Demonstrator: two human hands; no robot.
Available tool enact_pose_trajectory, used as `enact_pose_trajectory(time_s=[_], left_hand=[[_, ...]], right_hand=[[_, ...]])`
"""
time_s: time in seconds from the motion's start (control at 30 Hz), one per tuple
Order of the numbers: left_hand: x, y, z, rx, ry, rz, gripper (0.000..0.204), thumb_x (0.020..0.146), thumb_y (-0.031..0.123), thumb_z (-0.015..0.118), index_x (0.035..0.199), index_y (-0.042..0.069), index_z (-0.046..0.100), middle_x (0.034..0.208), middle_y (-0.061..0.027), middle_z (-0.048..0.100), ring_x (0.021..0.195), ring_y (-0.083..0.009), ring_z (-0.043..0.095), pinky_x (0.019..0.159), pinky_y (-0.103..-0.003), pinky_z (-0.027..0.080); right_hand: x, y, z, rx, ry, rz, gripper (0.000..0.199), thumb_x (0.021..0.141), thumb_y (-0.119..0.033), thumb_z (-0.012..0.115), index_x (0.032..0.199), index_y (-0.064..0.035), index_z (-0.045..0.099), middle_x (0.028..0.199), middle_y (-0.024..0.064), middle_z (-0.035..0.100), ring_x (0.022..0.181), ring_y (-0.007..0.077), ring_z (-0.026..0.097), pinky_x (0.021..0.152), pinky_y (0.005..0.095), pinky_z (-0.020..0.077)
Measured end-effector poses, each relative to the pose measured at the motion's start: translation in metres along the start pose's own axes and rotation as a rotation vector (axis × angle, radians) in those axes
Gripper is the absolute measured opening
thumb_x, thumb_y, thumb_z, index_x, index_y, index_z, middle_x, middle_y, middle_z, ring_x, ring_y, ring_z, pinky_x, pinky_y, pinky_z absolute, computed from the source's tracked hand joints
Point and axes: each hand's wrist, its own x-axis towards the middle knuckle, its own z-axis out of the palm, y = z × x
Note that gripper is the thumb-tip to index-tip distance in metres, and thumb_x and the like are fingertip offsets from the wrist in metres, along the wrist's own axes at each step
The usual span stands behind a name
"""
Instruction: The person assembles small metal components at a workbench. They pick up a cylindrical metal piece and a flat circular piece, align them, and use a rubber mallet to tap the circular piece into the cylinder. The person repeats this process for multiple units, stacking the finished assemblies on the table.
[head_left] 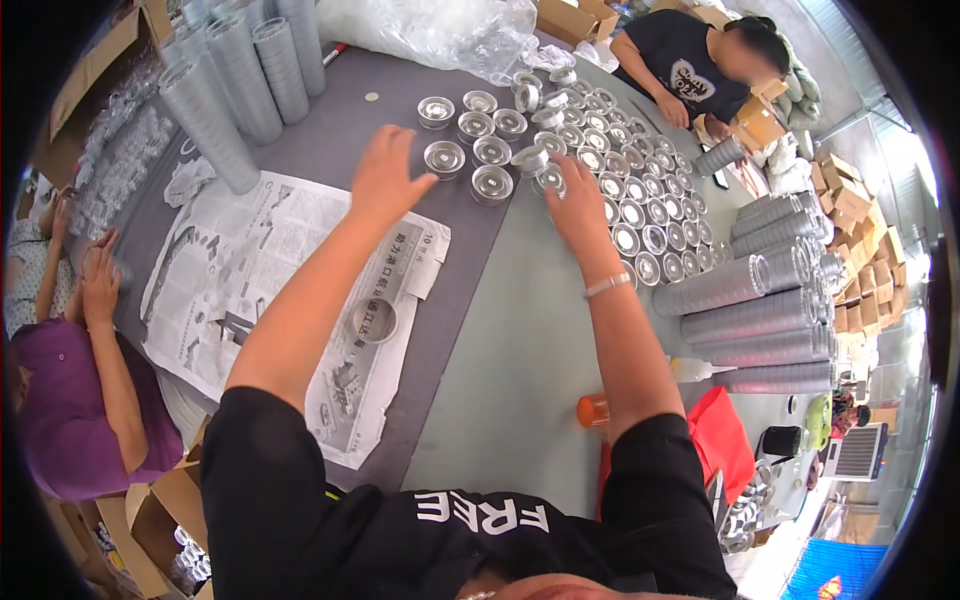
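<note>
Nearest, a lone shallow round clear plastic lid (375, 320) lies on the spread grey newspaper sheet (250, 270). Beyond it the left hand (388, 172) hovers with fingers spread beside the small round silvery metal cups (444, 157), holding nothing. The right hand (575, 200) rests among the cups; whether it pinches one I cannot tell. This looks like the picking-up step, which calls for closing on one cup.

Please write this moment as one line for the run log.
left hand: open, above small round cup | right hand: touching round cups | newspaper: flat on table
</note>
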Motion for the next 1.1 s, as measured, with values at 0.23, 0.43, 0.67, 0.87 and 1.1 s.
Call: enact_pose_trajectory(time_s=[0.23,0.43,0.67,0.87,1.1], left_hand=[[-0.019,-0.060,-0.101,0.197,0.723,0.046,0.074,0.082,0.023,0.086,0.142,-0.001,0.051,0.138,-0.0195,0.053,0.133,-0.0387,0.046,0.113,-0.051,0.038],[-0.037,-0.150,-0.128,0.142,0.828,-0.415,0.107,0.072,0.037,0.095,0.150,-0.009,0.039,0.147,-0.0298,0.046,0.141,-0.0412,0.040,0.117,-0.050,0.037],[-0.025,-0.263,-0.105,-0.035,0.239,-0.751,0.114,0.057,0.050,0.099,0.140,-0.010,0.050,0.144,-0.0293,0.058,0.134,-0.0386,0.058,0.112,-0.045,0.045],[-0.025,-0.271,-0.084,0.011,0.270,-0.613,0.099,0.060,0.048,0.097,0.135,-0.005,0.058,0.129,-0.0224,0.070,0.123,-0.0358,0.066,0.104,-0.044,0.051],[-0.033,-0.226,-0.088,0.103,0.323,-0.585,0.086,0.065,0.046,0.094,0.132,0.001,0.063,0.128,-0.0185,0.070,0.119,-0.0359,0.067,0.101,-0.045,0.051]], right_hand=[[0.035,-0.007,0.041,-0.124,0.039,0.197,0.044,0.083,-0.027,0.084,0.121,-0.0138,0.068,0.117,0.0155,0.069,0.109,0.0381,0.067,0.093,0.0485,0.0549],[0.018,-0.003,0.051,-0.219,0.045,0.070,0.030,0.084,-0.027,0.080,0.106,-0.0073,0.073,0.106,0.0135,0.069,0.097,0.0362,0.066,0.086,0.0484,0.0535],[0.043,-0.012,0.033,-0.218,-0.126,0.104,0.042,0.075,-0.024,0.080,0.113,-0.0069,0.068,0.115,0.0171,0.067,0.112,0.0369,0.062,0.099,0.0479,0.0503],[0.055,0.016,0.045,0.009,-0.098,0.130,0.067,0.073,-0.018,0.080,0.135,-0.0034,0.058,0.132,0.0235,0.063,0.126,0.0422,0.058,0.111,0.0478,0.0469],[0.110,-0.025,0.052,-0.090,-0.170,0.339,0.070,0.079,-0.032,0.079,0.137,-0.0006,0.058,0.131,0.0247,0.068,0.124,0.0422,0.064,0.106,0.0495,0.0508]])
